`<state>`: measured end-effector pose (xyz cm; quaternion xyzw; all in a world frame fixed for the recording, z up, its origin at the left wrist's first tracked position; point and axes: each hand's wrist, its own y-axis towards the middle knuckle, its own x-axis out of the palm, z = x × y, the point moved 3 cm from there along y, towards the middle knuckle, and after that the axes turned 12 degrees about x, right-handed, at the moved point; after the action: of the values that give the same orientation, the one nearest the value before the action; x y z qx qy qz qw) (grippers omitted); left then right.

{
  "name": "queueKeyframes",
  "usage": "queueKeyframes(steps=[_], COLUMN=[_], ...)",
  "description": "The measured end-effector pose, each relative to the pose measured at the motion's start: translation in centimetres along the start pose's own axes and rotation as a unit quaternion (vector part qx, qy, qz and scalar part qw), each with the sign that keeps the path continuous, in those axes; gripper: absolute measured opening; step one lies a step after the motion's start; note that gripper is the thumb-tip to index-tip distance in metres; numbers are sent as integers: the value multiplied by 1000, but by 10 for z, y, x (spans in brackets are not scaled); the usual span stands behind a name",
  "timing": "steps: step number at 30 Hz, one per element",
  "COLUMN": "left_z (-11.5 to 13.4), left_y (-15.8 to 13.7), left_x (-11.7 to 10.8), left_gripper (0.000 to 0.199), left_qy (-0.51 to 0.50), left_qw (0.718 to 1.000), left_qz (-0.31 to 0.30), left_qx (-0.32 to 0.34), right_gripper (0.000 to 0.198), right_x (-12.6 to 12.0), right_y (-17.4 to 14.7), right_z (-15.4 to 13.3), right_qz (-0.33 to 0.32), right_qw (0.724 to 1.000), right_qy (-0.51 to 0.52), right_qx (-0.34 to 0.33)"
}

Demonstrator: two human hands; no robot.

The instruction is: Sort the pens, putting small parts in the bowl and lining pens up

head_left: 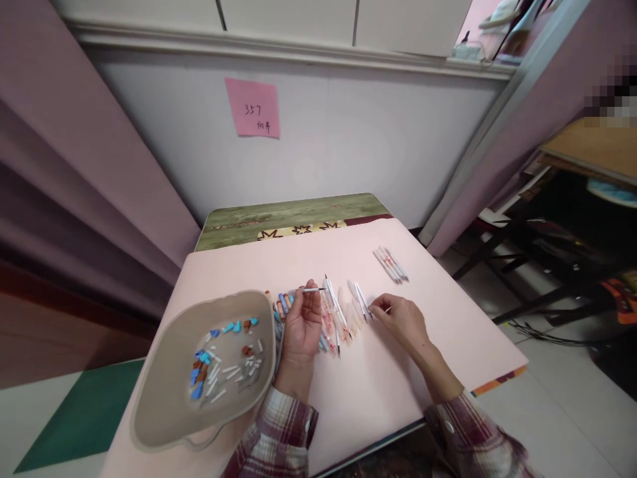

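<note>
My left hand [302, 332] is palm up beside the bin, holding a slim white pen piece [310, 289] with a dark tip between thumb and fingers. Just right of it lie loose white pen pieces [334, 299], some dark-tipped, among clear and pinkish pen parts [326, 318]. Blue and brown pen parts [283, 304] are partly hidden behind the left hand. Over on the right, the thumb and fingertips of my right hand [405, 322] pinch together at the lower end of a white pen [361, 299], which lies beside another one on the table.
A beige bin [164, 352] at the left holds small blue, brown and white pieces. Several white pens [391, 264] lie side by side at the table's back right. The pink tabletop [371, 385] ends near a white wall [348, 133] bearing a pink note [253, 108].
</note>
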<state>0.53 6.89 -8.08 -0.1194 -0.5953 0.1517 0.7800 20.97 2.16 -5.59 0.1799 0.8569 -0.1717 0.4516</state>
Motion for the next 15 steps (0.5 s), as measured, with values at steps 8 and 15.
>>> queueKeyframes(steps=[8,15], left_z=[2,-1], left_y=[4,5], left_x=[-2,-3], left_gripper=[29,30], left_qy=[29,45], left_qw=[999,998], left_qz=[-34,-46], left_qx=[19,17], right_gripper=[22,23], right_x=[18,32], right_y=[-10,-19], right_z=[-14,-22], right_qz=[-35,-39], right_qw=[998,998], right_qy=[-46,-44], right_qx=[-10,-12])
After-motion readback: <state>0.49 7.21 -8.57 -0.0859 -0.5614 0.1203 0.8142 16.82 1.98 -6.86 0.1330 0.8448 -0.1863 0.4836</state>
